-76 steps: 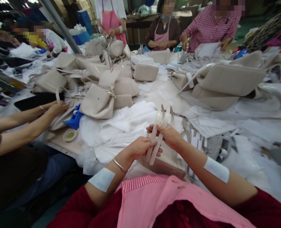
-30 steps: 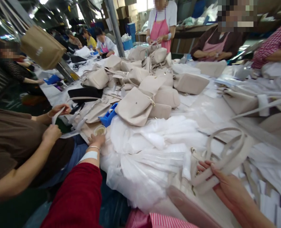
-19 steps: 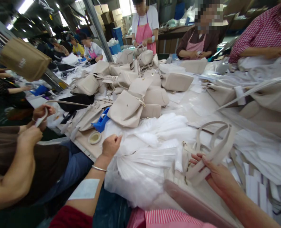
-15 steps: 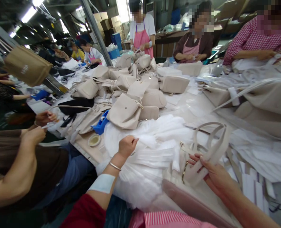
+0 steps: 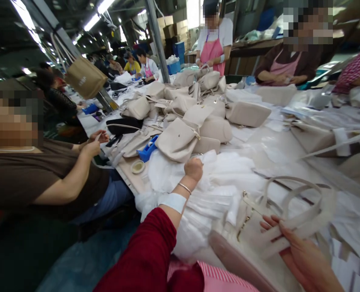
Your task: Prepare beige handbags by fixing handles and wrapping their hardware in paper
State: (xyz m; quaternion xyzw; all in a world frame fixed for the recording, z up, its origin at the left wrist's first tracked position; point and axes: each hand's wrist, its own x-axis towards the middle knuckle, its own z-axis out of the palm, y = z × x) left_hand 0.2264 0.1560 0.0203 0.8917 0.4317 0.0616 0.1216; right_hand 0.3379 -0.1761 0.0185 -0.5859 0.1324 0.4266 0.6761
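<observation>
My left hand reaches out over a spread of white foam wrapping sheets, near a beige handbag on the pile. Its fingers are curled closed, and whether anything is in them is hidden. On the right, my right hand has its thumb and fingers around the pale strap of another beige handbag. That bag lies tilted in front of me with its brownish-pink base towards me. Its looped handles rise above the hand, slightly blurred.
A blue tape dispenser and a tape roll sit near the table's left edge. Several beige bags are heaped beyond. A co-worker sits close at left; others work across the table. White strips lie at right.
My view has turned to the left. My left arm is stretched farther out, with its closed hand nearer the heaped bags. My right hand still holds the strap.
</observation>
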